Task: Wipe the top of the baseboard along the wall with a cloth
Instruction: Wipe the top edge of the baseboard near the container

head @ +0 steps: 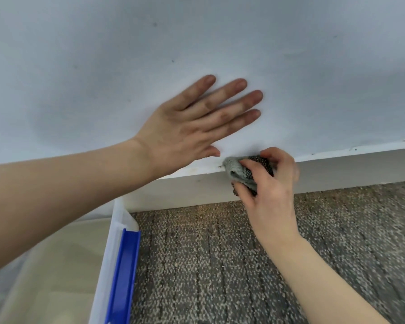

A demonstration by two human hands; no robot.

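A: Obs. 1, left hand (192, 127). Why is it on the wall (197, 43)?

B: Likely a brace. The palm lies flat against the paint with all fingers straight and slightly spread, holding nothing. It sits just above the baseboard (348, 169), and the thumb comes close to the ledge without touching the cloth (234, 169). Judgement: it takes the body's weight during a low lean so the other hand can work freely.

A: Obs. 2, right hand (269, 183)?

B: The fingers are curled round the cloth, which is bunched into a wad. Thumb and fingertips pinch the grey fabric, and a dark mesh side shows between them. The hand is a little blurred, so the exact finger placement is uncertain.

A: Location of the cloth?

B: Pressed on the top edge of the baseboard, right where it meets the wall, with part of it folded down over the front face. Bunching probably gives a firm pad narrow enough for the ledge.

A: Progress?

B: Judged mid-wipe. Dark specks (354, 149) show on the ledge farther right, so that stretch looks undone.

A: Surroundings?

B: Speckled carpet (220, 265) below. A clear plastic bin (108, 253) with a blue clip stands at lower left, against the baseboard.
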